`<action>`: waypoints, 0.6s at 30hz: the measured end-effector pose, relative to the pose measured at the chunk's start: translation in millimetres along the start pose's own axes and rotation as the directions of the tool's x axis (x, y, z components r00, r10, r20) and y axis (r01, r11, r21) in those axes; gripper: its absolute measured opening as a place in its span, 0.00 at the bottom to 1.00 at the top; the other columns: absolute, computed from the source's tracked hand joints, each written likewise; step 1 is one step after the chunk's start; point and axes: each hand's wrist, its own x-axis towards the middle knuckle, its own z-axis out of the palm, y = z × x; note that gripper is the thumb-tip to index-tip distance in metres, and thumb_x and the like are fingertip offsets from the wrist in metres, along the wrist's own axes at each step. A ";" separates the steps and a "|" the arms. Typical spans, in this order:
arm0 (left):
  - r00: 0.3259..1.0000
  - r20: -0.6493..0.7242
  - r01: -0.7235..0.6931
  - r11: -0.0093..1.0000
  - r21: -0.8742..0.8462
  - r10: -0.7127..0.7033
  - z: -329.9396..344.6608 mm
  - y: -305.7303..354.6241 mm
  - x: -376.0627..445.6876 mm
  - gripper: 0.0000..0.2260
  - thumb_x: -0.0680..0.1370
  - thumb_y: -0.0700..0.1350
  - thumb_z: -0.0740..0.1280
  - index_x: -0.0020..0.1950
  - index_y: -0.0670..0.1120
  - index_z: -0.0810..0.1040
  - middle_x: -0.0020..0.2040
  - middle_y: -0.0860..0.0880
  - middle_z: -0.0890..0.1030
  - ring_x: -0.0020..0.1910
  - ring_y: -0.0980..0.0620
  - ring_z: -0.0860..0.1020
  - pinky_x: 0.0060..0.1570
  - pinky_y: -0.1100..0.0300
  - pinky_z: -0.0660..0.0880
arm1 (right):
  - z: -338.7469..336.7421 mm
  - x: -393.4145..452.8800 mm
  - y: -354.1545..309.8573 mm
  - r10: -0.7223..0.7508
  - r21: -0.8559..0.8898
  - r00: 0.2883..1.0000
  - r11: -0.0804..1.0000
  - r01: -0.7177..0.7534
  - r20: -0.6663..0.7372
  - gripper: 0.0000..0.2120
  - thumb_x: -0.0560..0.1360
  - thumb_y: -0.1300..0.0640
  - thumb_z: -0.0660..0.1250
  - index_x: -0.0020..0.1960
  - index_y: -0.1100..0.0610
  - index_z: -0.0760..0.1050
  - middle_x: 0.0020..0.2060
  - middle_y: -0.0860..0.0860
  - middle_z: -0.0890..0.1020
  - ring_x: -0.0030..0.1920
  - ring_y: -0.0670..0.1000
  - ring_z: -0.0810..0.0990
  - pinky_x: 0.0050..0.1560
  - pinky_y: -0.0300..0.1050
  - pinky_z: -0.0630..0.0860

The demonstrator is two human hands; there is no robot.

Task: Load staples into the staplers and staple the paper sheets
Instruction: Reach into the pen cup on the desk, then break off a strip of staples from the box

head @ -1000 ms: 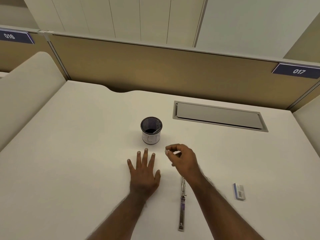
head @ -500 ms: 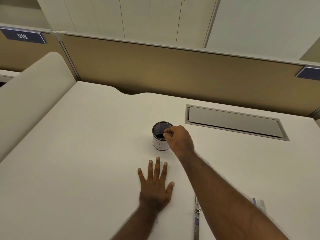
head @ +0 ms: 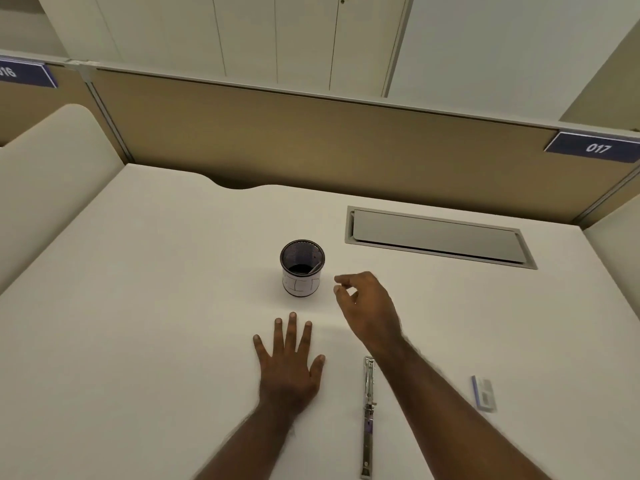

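The desk (head: 145, 306) has a smooth, matt off-white top, like laminate, and the hatch (head: 436, 237) let into it is dull grey, seemingly brushed metal. The cup (head: 302, 268) is dark perforated metal mesh with a white paper band round its lower half, and the stapler (head: 368, 415), swung open flat, is bare shiny metal with a small purple plastic part. The box (head: 484, 393) looks like printed card, and the partition (head: 329, 147) behind looks like matt tan cloth edged with pale metal.

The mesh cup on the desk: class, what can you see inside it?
Inside the mesh cup, a dark bottom and one small pale object leaning against the right wall show. The cup's near wall hides whatever lies behind it.
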 end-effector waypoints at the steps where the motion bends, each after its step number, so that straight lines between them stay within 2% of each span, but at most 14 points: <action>1: 1.000 0.000 0.006 1.000 0.003 -0.006 -1.5 1.6 -1.3 0.29 0.79 0.61 0.49 0.77 0.50 0.62 0.78 0.44 0.59 0.76 0.39 0.59 0.67 0.28 0.55 | -4.7 -14.9 10.7 -0.003 -0.012 1.000 1.000 0.003 0.006 0.11 0.77 0.48 0.63 0.58 0.45 0.77 0.55 0.42 0.78 0.48 0.42 0.79 0.49 0.38 0.75; 3: 1.000 -0.017 0.004 1.000 -0.002 -0.004 -6.3 10.6 -5.7 0.30 0.80 0.61 0.43 0.76 0.49 0.64 0.78 0.44 0.61 0.76 0.40 0.60 0.67 0.29 0.54 | -14.7 -46.7 37.0 -0.029 -0.103 1.000 0.994 0.029 0.000 0.14 0.77 0.47 0.61 0.63 0.44 0.74 0.60 0.41 0.76 0.57 0.43 0.76 0.56 0.38 0.73; 5: 0.999 -0.052 -0.018 1.000 -0.018 0.017 -12.6 25.0 -13.9 0.31 0.80 0.62 0.41 0.76 0.49 0.63 0.78 0.44 0.60 0.76 0.41 0.59 0.68 0.30 0.53 | -23.8 -78.8 65.8 -0.035 -0.227 0.999 0.973 0.033 -0.003 0.21 0.78 0.43 0.58 0.69 0.44 0.69 0.67 0.41 0.72 0.68 0.45 0.68 0.66 0.39 0.63; 7: 0.995 -0.084 -0.057 0.998 -0.026 0.055 -18.9 42.6 -24.6 0.29 0.80 0.61 0.42 0.77 0.50 0.60 0.79 0.45 0.57 0.77 0.41 0.56 0.69 0.31 0.52 | -33.5 -109.1 94.2 -0.005 -0.332 1.000 0.943 0.010 0.016 0.28 0.77 0.37 0.52 0.75 0.43 0.58 0.75 0.42 0.61 0.76 0.44 0.53 0.73 0.42 0.50; 9: 0.989 -0.106 -0.107 0.994 -0.027 0.103 -23.7 62.4 -36.6 0.28 0.80 0.61 0.46 0.78 0.51 0.57 0.80 0.46 0.54 0.78 0.42 0.53 0.70 0.31 0.51 | -44.3 -135.9 122.1 0.045 -0.430 0.999 0.902 -0.036 0.010 0.32 0.76 0.33 0.44 0.78 0.43 0.47 0.78 0.43 0.47 0.77 0.45 0.39 0.76 0.49 0.41; 10: 0.986 -0.112 -0.131 0.991 -0.027 0.127 -25.1 71.3 -41.9 0.29 0.80 0.61 0.48 0.79 0.51 0.55 0.80 0.46 0.53 0.78 0.42 0.52 0.70 0.31 0.50 | -49.4 -146.1 133.9 0.061 -0.481 0.998 0.875 -0.062 -0.019 0.34 0.76 0.32 0.42 0.78 0.44 0.43 0.78 0.44 0.43 0.77 0.47 0.36 0.76 0.53 0.39; 12: 0.977 -0.108 -0.185 0.983 -0.024 0.181 -26.8 92.1 -52.6 0.29 0.80 0.60 0.50 0.79 0.51 0.55 0.80 0.46 0.52 0.79 0.41 0.51 0.70 0.31 0.50 | -60.7 -162.0 154.1 0.083 -0.557 0.992 0.822 -0.121 -0.094 0.35 0.77 0.32 0.42 0.78 0.46 0.42 0.78 0.48 0.41 0.78 0.52 0.37 0.74 0.58 0.39; 14: 0.966 -0.086 -0.246 0.969 -0.009 0.244 -27.4 115.6 -62.6 0.29 0.80 0.60 0.49 0.79 0.51 0.55 0.80 0.45 0.53 0.78 0.41 0.52 0.69 0.30 0.52 | -72.8 -174.0 171.8 0.105 -0.594 0.984 0.787 -0.170 -0.143 0.34 0.78 0.34 0.43 0.78 0.49 0.44 0.78 0.53 0.43 0.78 0.55 0.41 0.74 0.62 0.44; 16: 0.953 -0.058 -0.297 0.955 0.015 0.297 -25.4 136.6 -70.5 0.29 0.80 0.60 0.47 0.79 0.51 0.54 0.80 0.45 0.53 0.78 0.40 0.53 0.69 0.29 0.53 | -82.2 -181.9 188.0 0.111 -0.609 0.980 0.770 -0.189 -0.164 0.33 0.78 0.37 0.45 0.78 0.52 0.47 0.79 0.55 0.46 0.78 0.57 0.44 0.74 0.65 0.50; 18: 0.942 -0.033 -0.333 0.942 0.029 0.334 -23.9 154.3 -73.8 0.29 0.80 0.61 0.48 0.79 0.52 0.54 0.80 0.45 0.52 0.78 0.40 0.52 0.69 0.29 0.52 | -90.1 -184.4 199.5 0.130 -0.617 0.977 0.759 -0.208 -0.170 0.33 0.78 0.38 0.46 0.78 0.52 0.48 0.78 0.56 0.48 0.78 0.58 0.46 0.73 0.65 0.52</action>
